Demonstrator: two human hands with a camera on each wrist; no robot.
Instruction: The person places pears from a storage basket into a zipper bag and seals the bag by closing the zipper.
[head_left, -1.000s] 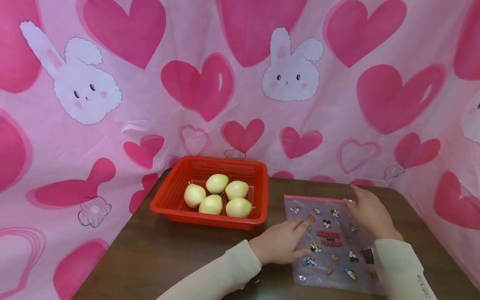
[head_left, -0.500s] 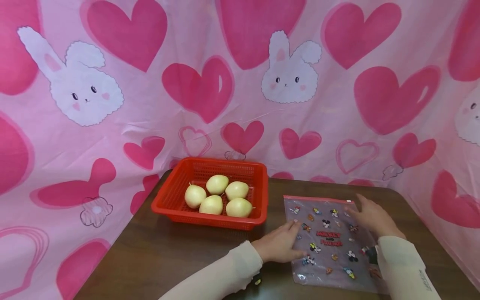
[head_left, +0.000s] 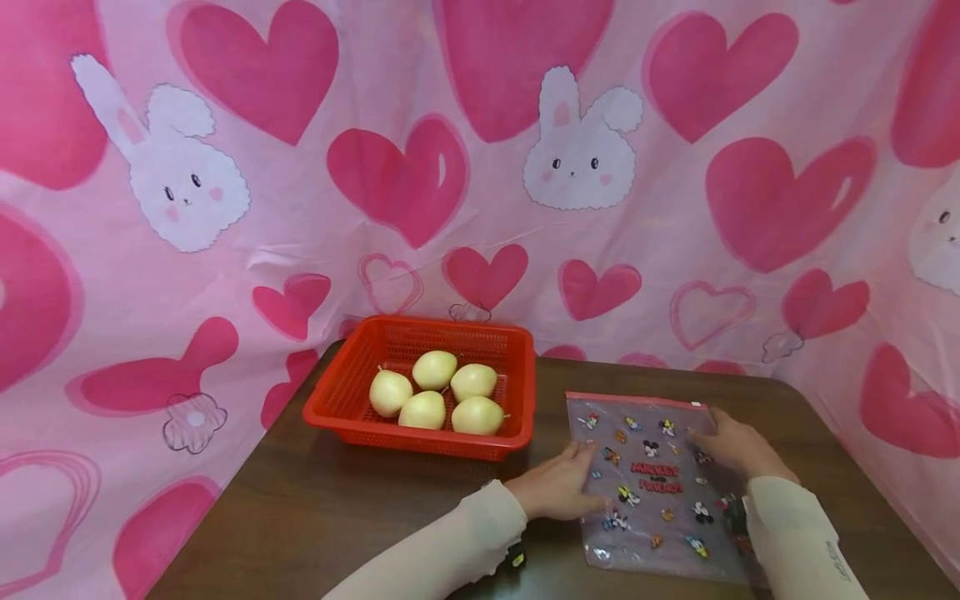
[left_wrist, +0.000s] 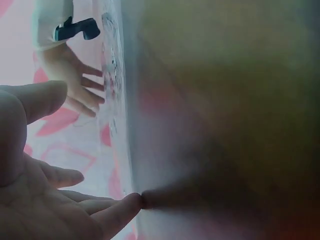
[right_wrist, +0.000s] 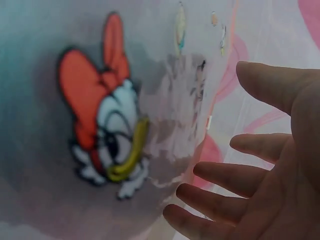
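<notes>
A see-through zip bag (head_left: 663,533) printed with cartoon characters lies flat on the table, its pink-red zip strip (head_left: 630,399) at the far side. At its left side is my left hand (head_left: 553,487), fingers extended. In the left wrist view the left hand (left_wrist: 45,200) has spread fingers, with one fingertip at the tabletop. My right hand (head_left: 742,446) is over the bag's upper right part. Its fingers look straight and parted in the right wrist view, beside a printed duck (right_wrist: 112,125). Neither hand grips anything.
Left of the bag stands a red plastic basket (head_left: 420,437) holding several pale yellow pears (head_left: 478,415). Both rest on a brown wooden table (head_left: 360,517). A pink cloth (head_left: 510,225) with hearts and rabbits hangs behind the table.
My left hand has drawn slightly left, off the bag's middle towards its left edge. The right hand has come down from the zip corner to lower on the right side. Basket and pears stay put.
</notes>
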